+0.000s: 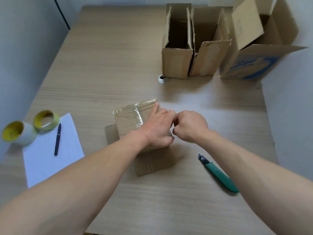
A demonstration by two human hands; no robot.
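A small flattened cardboard box (128,119) lies in the middle of the wooden table (101,65), with clear tape across its far end. My left hand (156,129) lies flat on top of the box, fingers straight, pressing it down. My right hand (189,127) is at the box's right edge with its fingers curled; what they pinch is hidden behind the hand. The two hands touch at the fingertips.
A green utility knife (218,173) lies at the right front, blade out. At the left are two tape rolls (46,122) (17,133), a white paper sheet (50,150) and a black pen (58,139). Three open cardboard boxes (177,46) (210,41) (259,48) stand at the back right.
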